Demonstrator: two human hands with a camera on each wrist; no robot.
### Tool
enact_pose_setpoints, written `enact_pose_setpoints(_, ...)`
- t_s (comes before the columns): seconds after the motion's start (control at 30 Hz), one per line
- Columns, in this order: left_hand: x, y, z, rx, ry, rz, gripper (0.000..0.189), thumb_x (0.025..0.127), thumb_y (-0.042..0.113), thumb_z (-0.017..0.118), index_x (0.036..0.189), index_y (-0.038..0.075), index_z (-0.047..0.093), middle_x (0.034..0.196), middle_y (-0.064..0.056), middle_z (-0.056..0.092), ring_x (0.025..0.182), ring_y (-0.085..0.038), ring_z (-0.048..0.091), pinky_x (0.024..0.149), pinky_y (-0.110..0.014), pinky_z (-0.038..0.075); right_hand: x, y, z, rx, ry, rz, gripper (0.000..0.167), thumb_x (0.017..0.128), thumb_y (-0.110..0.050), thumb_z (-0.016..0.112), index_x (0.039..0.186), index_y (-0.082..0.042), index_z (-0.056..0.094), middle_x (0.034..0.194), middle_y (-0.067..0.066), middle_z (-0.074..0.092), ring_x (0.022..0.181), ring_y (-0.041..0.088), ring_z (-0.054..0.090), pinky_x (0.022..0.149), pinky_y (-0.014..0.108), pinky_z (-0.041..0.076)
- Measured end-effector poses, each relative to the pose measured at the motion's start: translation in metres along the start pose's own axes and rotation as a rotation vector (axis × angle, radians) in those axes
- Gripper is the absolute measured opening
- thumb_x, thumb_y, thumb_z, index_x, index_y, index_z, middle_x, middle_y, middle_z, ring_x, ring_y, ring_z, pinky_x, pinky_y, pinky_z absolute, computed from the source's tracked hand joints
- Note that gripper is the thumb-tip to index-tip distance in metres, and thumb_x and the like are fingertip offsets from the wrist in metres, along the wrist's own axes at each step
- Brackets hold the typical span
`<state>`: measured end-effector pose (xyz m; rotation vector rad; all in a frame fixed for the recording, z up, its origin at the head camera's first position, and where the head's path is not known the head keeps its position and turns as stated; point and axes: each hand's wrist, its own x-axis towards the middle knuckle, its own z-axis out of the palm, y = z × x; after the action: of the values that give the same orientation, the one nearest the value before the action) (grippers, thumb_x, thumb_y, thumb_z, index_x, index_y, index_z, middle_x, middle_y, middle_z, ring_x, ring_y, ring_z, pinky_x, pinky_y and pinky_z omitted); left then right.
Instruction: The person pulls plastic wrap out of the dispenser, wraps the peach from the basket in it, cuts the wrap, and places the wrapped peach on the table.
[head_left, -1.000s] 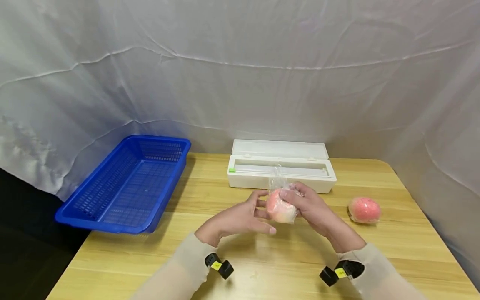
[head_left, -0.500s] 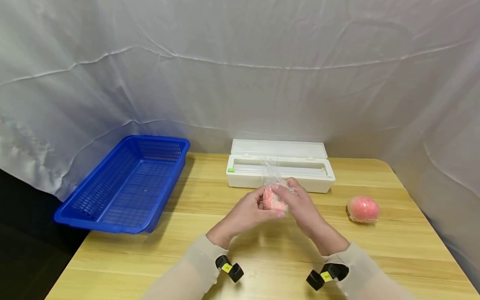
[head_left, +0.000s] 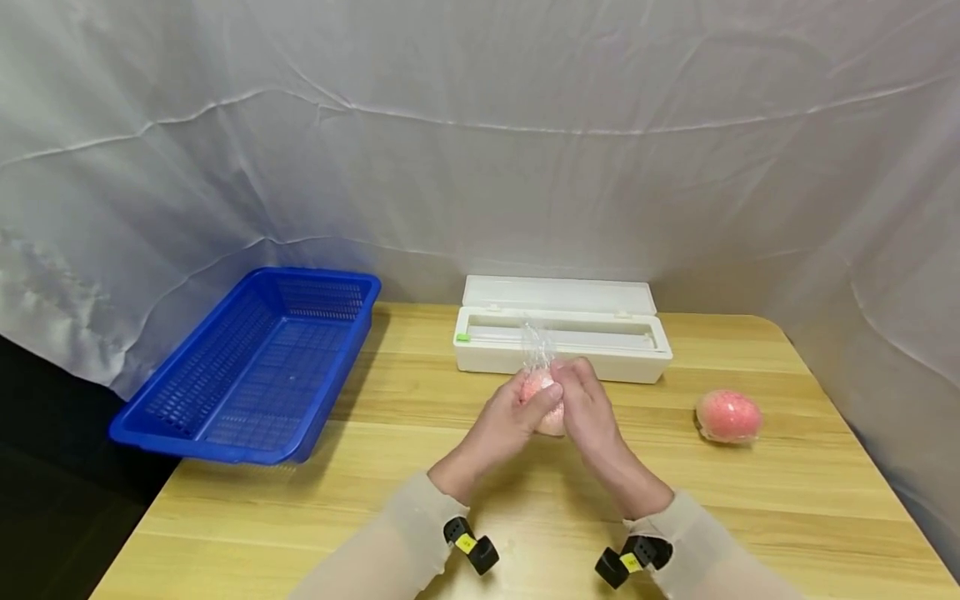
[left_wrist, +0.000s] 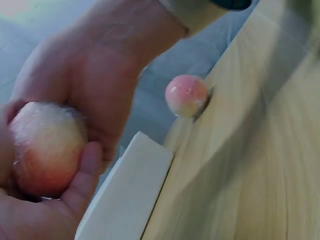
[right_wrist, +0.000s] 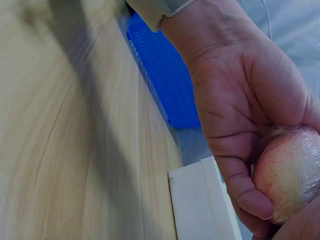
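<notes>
A pink and cream peach (head_left: 551, 422) in clear cling film is held between both hands, raised above the table. My left hand (head_left: 493, 425) grips its left side, thumb across the front. My right hand (head_left: 595, 421) holds the right side, fingers curled near the top. Loose film (head_left: 536, 340) stands up from the peach beyond the fingers. Both wrist views show the wrapped peach (left_wrist: 49, 150) cupped between the palms, its film shiny and drawn close over the skin. The hands hide part of it.
A second wrapped peach (head_left: 729, 417) lies on the wooden table (head_left: 810, 508) at right. Behind the hands stands a white cling film box (head_left: 562, 367), lid raised, with a green piece (head_left: 463, 337) at its left end. A blue plastic basket (head_left: 318, 408) is at left.
My left hand has come in from beside the peach and now grips it. The right hand has moved left with the peach, and the hands have drawn together.
</notes>
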<state>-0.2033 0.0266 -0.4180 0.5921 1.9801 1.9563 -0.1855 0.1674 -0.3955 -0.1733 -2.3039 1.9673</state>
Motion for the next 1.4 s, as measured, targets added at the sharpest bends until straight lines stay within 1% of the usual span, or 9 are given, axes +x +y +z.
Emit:
enact_pose_setpoints(0.2, 0.003, 0.004, 0.005, -0.217, 0.035, 0.01, 0.047, 0.113, 0.035, 0.049, 0.151, 0.007, 0.049, 0.126, -0.012, 0.068, 0.104, -0.012, 0.069, 0.092, -0.03, 0.06, 0.004, 0.004, -0.005, 0.111, -0.053, -0.005, 0.036, 0.114, -0.037, 0.037, 0.116, -0.006, 0.056, 0.091, -0.002, 0.057, 0.08, 0.01, 0.053, 0.064, 0.024, 0.047)
enact_pose_setpoints(0.33, 0.007, 0.009, 0.006, -0.366, 0.079, -0.057, 0.052, 0.111, 0.041, 0.049, 0.141, 0.0, 0.057, 0.107, -0.006, 0.071, 0.089, -0.012, 0.072, 0.077, -0.031, 0.064, 0.002, 0.007, -0.003, 0.095, -0.036, -0.02, 0.04, 0.115, -0.036, 0.038, 0.123, -0.002, 0.057, 0.095, -0.001, 0.062, 0.08, 0.007, 0.058, 0.065, 0.023, 0.051)
enact_pose_setpoints(0.53, 0.008, 0.01, 0.007, -0.365, 0.181, -0.092, 0.057, 0.11, 0.048, 0.049, 0.128, -0.003, 0.066, 0.095, -0.006, 0.07, 0.081, -0.016, 0.073, 0.072, -0.041, 0.066, 0.0, 0.01, 0.003, 0.046, -0.045, -0.04, 0.048, 0.116, -0.039, 0.033, 0.13, 0.0, 0.057, 0.115, 0.012, 0.062, 0.098, 0.008, 0.058, 0.081, 0.02, 0.051)
enact_pose_setpoints(0.73, 0.009, 0.009, 0.011, -0.339, 0.244, -0.133, 0.057, 0.11, 0.05, 0.044, 0.124, 0.0, 0.067, 0.093, -0.004, 0.066, 0.078, -0.013, 0.069, 0.067, -0.036, 0.065, -0.002, 0.012, 0.012, 0.135, -0.042, -0.031, 0.04, 0.114, -0.033, 0.038, 0.125, 0.004, 0.049, 0.109, 0.017, 0.061, 0.081, 0.009, 0.065, 0.064, 0.03, 0.061)
enact_pose_setpoints(0.83, 0.01, 0.011, 0.013, -0.339, 0.279, -0.151, 0.056, 0.111, 0.048, 0.041, 0.122, -0.001, 0.067, 0.091, -0.004, 0.065, 0.076, -0.012, 0.068, 0.064, -0.036, 0.065, -0.003, 0.012, 0.014, 0.115, 0.024, -0.039, 0.039, 0.114, -0.031, 0.038, 0.122, 0.004, 0.051, 0.103, 0.014, 0.061, 0.078, 0.007, 0.063, 0.059, 0.031, 0.061)
enact_pose_setpoints(1.03, 0.011, 0.012, 0.012, -0.338, 0.234, -0.183, 0.059, 0.11, 0.05, 0.041, 0.126, -0.001, 0.065, 0.094, -0.005, 0.066, 0.077, -0.014, 0.069, 0.066, -0.038, 0.065, 0.0, 0.012, 0.011, 0.114, 0.081, 0.014, 0.042, 0.113, -0.034, 0.036, 0.12, 0.001, 0.058, 0.093, 0.007, 0.062, 0.074, 0.01, 0.064, 0.055, 0.038, 0.062)
enact_pose_setpoints(1.13, 0.012, 0.011, 0.008, -0.34, 0.194, -0.204, 0.061, 0.109, 0.054, 0.046, 0.128, 0.0, 0.064, 0.099, -0.007, 0.067, 0.079, -0.016, 0.072, 0.068, -0.037, 0.065, 0.006, 0.01, 0.006, 0.052, 0.055, 0.031, 0.044, 0.113, -0.037, 0.04, 0.119, 0.0, 0.063, 0.097, 0.009, 0.066, 0.083, 0.012, 0.064, 0.068, 0.033, 0.061)
enact_pose_setpoints(1.27, 0.013, 0.008, 0.002, -0.391, 0.156, -0.247, 0.068, 0.106, 0.061, 0.048, 0.131, -0.001, 0.063, 0.105, -0.014, 0.072, 0.077, -0.023, 0.077, 0.071, -0.038, 0.065, 0.013, 0.008, -0.008, -0.062, -0.051, 0.061, 0.059, 0.112, -0.052, 0.036, 0.118, -0.002, 0.067, 0.112, 0.012, 0.066, 0.104, 0.019, 0.056, 0.091, 0.033, 0.046)
enact_pose_setpoints(1.4, 0.014, 0.007, -0.005, -0.445, 0.152, -0.292, 0.073, 0.103, 0.066, 0.05, 0.135, 0.002, 0.06, 0.108, -0.02, 0.073, 0.077, -0.027, 0.078, 0.07, -0.036, 0.065, 0.015, 0.008, -0.015, -0.164, -0.191, 0.032, 0.057, 0.11, -0.054, 0.043, 0.126, -0.003, 0.065, 0.119, 0.013, 0.065, 0.109, 0.025, 0.056, 0.093, 0.035, 0.046)
